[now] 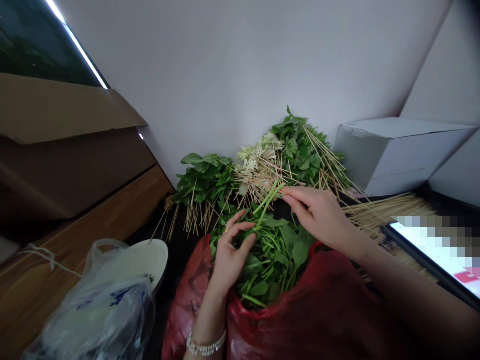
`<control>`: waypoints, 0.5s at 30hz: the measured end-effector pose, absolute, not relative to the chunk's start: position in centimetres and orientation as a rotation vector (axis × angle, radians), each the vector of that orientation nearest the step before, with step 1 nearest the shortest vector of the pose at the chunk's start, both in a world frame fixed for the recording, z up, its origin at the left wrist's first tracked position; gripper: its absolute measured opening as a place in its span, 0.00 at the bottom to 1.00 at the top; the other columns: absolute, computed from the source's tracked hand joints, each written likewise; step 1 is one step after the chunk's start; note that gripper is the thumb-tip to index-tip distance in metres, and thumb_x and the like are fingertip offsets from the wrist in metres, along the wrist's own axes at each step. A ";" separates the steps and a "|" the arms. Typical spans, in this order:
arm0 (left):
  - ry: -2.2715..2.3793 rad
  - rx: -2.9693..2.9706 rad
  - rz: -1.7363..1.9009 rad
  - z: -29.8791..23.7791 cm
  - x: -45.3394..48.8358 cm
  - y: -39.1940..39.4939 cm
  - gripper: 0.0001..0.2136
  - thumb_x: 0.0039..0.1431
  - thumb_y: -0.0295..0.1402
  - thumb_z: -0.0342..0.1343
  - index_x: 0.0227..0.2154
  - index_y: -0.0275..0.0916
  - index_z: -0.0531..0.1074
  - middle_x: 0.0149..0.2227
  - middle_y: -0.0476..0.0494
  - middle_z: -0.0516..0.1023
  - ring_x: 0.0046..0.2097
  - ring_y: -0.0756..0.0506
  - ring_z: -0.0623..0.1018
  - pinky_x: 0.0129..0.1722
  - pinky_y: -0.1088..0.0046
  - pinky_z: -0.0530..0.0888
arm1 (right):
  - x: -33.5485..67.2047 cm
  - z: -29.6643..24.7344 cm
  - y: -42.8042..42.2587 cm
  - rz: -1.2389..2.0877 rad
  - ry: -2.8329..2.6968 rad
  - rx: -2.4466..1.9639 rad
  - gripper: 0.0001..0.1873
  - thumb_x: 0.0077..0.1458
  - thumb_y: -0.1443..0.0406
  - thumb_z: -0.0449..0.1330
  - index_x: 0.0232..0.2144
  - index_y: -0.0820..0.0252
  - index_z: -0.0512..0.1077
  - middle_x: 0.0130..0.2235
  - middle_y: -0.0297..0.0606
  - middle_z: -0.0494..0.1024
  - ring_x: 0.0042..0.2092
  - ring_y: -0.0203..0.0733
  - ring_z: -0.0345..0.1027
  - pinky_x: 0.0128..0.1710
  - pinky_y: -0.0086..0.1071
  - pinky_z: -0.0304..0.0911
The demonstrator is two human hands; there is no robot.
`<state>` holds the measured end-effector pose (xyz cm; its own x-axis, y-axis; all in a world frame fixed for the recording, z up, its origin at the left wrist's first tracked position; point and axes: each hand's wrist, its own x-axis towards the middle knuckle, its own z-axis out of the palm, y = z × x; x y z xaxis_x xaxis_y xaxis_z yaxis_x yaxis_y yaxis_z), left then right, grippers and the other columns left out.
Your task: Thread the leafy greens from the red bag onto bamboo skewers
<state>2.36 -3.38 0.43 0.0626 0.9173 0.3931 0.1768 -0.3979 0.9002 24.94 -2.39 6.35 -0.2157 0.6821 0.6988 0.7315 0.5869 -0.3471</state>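
The left hand [230, 255] lies half-curled among leafy greens [277, 260] that fill a red plastic bag [300, 320] at the counter's near edge, and a pearl bracelet [206, 344] circles its wrist. The right hand [318, 215] reaches across, fingertips at the green stems [268, 202]; how firmly either hand grips cannot be told. Near the left edge lies a clear plastic bag [93, 310]. Bundles of skewered greens [296, 150] stand against the wall at the far edge of the counter [180, 235], with loose bamboo skewers [390, 210] and a tablet [431, 250] to the right.
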 end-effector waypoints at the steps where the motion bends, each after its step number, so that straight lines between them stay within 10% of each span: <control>1: 1.064 1.515 1.427 0.5 2.3 -3.3 0.09 0.55 0.34 0.64 0.39 0.41 0.80 0.56 0.38 0.76 0.58 0.37 0.73 0.60 0.59 0.65 | 24.9 6.4 -2.5 -0.058 -1.947 -1.122 0.14 0.66 0.65 0.51 0.43 0.57 0.77 0.40 0.38 0.83 0.39 0.43 0.76 0.39 0.35 0.66; 15: 0.777 0.692 1.507 0.9 1.7 -2.4 0.17 0.47 0.36 0.71 0.41 0.40 0.79 0.34 0.46 0.84 0.36 0.46 0.83 0.38 0.73 0.78 | 23.6 5.3 -3.0 -0.011 -2.182 -1.055 0.16 0.65 0.66 0.50 0.48 0.58 0.75 0.44 0.40 0.82 0.42 0.43 0.77 0.41 0.35 0.68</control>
<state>1.67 -2.41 0.94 -0.0784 0.9967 -0.0187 -0.5934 -0.0316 0.8043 23.57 -3.02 5.34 -0.4212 0.6839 0.5957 0.6899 0.6680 -0.2790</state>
